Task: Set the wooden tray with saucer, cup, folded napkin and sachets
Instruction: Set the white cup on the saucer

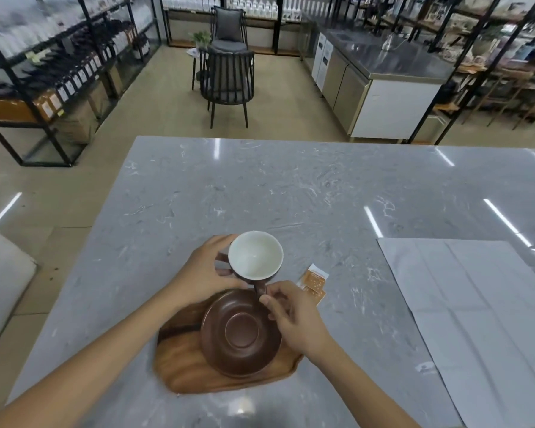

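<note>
Both hands, the left hand [203, 274] and right hand [291, 313], are holding the cup [255, 255] over the saucer [241, 333] sitting on the tray [179, 370], while sachets [314, 282] and napkin [476, 319] are waiting.

Grey marbled worktop [260, 186] fills the foreground, glossy, streaked with reflections of strip lights. Beyond its far edge runs a beige tiled floor [278, 97]. Two dark slatted chairs [227, 78] stand there with a small round table [196, 54] and a potted plant [201, 38] between them. Black metal shelving [44, 72] lines the left side, packed with dark bottles and brown boxes. White bottles [260, 4] crowd the back wall's shelves. On the right, a stainless steel counter [393, 61] with white cabinet fronts, and more black racks [491, 41] behind it, contents blurred.
</note>
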Demonstrator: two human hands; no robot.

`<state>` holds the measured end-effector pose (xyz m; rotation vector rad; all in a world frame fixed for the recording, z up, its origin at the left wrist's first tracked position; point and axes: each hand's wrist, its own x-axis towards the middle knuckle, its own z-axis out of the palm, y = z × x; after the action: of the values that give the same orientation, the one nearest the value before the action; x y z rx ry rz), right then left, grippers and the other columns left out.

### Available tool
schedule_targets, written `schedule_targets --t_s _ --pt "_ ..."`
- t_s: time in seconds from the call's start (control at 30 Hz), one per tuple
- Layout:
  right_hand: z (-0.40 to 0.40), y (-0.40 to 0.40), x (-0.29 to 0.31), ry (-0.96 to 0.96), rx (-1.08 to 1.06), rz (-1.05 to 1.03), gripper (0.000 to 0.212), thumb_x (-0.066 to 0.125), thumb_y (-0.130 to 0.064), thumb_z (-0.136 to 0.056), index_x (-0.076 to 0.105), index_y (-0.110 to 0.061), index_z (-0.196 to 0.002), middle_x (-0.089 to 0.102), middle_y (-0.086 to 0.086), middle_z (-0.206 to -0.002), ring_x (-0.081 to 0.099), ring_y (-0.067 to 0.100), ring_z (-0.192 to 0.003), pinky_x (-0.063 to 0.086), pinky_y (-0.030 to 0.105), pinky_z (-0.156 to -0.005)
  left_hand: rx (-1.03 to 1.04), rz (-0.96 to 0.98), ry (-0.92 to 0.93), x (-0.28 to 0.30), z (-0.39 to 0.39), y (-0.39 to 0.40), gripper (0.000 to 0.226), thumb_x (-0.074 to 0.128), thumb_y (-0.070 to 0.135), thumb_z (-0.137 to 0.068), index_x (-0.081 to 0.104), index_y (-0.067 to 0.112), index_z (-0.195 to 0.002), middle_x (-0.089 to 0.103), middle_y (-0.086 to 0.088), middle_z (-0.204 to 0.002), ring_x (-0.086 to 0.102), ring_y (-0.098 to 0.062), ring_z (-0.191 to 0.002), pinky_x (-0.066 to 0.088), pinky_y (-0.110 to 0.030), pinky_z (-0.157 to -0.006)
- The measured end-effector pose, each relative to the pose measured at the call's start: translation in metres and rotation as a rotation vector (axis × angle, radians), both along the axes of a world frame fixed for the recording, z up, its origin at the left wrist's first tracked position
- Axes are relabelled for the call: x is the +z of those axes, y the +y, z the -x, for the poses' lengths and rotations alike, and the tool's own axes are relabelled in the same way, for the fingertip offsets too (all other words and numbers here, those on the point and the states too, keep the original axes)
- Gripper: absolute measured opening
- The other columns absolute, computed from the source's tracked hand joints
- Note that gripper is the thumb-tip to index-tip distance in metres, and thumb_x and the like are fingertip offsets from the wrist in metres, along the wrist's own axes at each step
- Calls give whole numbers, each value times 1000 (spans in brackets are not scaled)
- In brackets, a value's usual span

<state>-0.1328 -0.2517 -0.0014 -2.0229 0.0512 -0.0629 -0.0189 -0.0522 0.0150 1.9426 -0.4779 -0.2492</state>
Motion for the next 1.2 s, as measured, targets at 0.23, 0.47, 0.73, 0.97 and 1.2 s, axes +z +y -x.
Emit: schedule_targets --t_s 0.23,0.47,0.73,0.97,1.2 --pt "42 14 -7 22 42 -43 10 67 -16 -96 67 -6 -94 69 8 -85 68 24 -75 58 49 -71 12 -16 16 -7 48 19 95 98 19 -57 53 34 -140 51 17 -133 65 -6 -107 61 -24 -85" --pt "70 23 -16 51 65 -55 12 67 -15 -96 66 -4 -95 67 9 -90 66 26 -77 58 49 -68 12 -5 61 -19 80 31 95 97 15 -59 53 31 -141 50 14 -137 60 -7 -120 61 -29 -88" --pt "83 25 -29 29 77 -19 8 68 -19 -95 66 -13 -90 68 -1 -86 67 16 -77 59 43 -73 16 -2 70 -30 95 34 98 97 15 -57 52 35 -142 51 15 -137 60 -8 -121 61 -33 -90" --pt "88 24 -35 22 93 -1 7 68 -23 -94 66 -19 -88 68 -4 -88 67 13 -81 58 36 -73 5 -10 65 -37 99 35 98 97 19 -56 51 42 -140 50 25 -133 61 -3 -116 61 -31 -89" --pt "90 24 -34 14 104 15 8 69 -21 -94 68 -16 -89 70 -1 -91 67 12 -86 57 34 -79 -6 -23 48 -39 100 36 99 97 24 -55 47 60 -132 48 37 -126 61 1 -113 61 -24 -85"
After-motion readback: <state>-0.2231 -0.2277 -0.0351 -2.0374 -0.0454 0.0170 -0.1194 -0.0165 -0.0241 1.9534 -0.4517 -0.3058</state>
